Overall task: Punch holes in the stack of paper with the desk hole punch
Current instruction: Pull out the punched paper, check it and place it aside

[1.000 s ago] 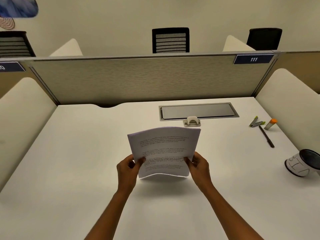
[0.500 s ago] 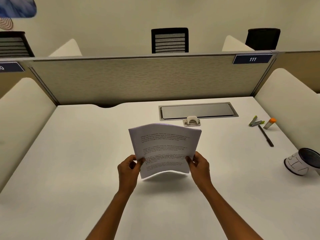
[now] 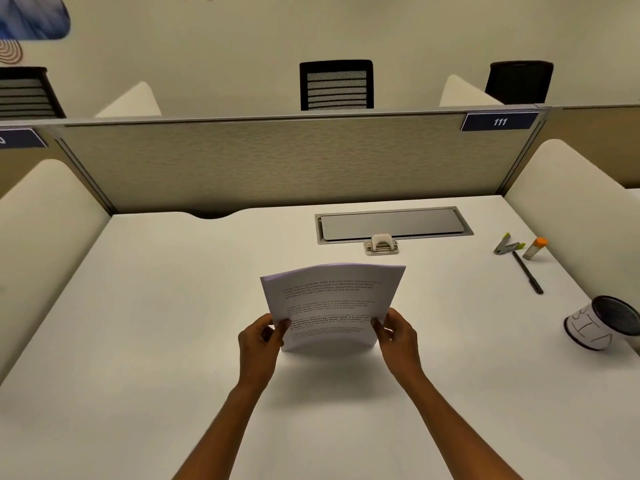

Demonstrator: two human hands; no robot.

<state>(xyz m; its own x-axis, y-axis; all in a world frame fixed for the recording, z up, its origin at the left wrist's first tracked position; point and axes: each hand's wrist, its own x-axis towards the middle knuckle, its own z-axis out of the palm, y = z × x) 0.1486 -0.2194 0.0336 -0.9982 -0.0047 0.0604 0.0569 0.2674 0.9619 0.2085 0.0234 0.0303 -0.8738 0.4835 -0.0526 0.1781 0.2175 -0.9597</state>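
A stack of printed white paper (image 3: 330, 299) stands nearly upright, its lower edge at or just above the white desk (image 3: 138, 323) in the middle of the view. My left hand (image 3: 261, 339) grips its left edge and my right hand (image 3: 396, 336) grips its right edge, thumbs on the printed face. The small white and metal desk hole punch (image 3: 381, 244) sits on the desk beyond the paper, apart from it, in front of a grey cable hatch.
The grey cable hatch (image 3: 393, 224) is set into the desk's far side. At the right lie a green-tipped stapler (image 3: 507, 244), an orange-capped glue stick (image 3: 535, 247), a black pen (image 3: 528, 273) and a tipped-over mesh pen cup (image 3: 604, 323). A beige partition (image 3: 277, 161) closes the back.
The paper stack has dropped a little toward the desk and stands more upright, with both hands still gripping its sides.
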